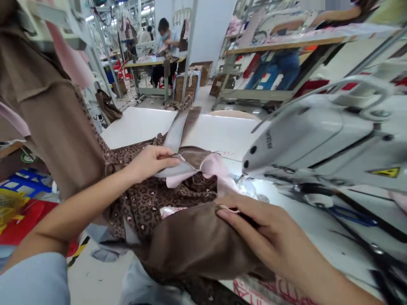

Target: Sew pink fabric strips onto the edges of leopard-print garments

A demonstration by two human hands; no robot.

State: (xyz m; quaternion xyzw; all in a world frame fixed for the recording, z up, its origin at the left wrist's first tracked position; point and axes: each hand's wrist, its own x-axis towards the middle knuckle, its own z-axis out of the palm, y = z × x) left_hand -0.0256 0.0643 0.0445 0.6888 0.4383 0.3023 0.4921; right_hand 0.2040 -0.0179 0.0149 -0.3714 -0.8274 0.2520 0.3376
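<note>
A garment of brown leopard-print cloth [144, 197] lies over the near side of the sewing table, with plain brown satin and pale pink pieces joined to it. My left hand [154, 160] pinches a grey-and-pink edge of the garment near the middle. On the right, my right hand [254, 224] grips the edge of the brown satin part [187, 241] between thumb and fingers. Between both hands a pink piece [218, 169] stands up in a fold. The sewing machine [305, 131] is just right of the cloth; its needle area is hard to make out.
Black-handled scissors [377, 250] lie on the white tabletop [136, 123] at the right. More brown cloth [60, 131] hangs at the left, above a red bin [34, 220]. A co-worker [165, 40] sits at a farther table; another person stands at a bench [282, 44] behind.
</note>
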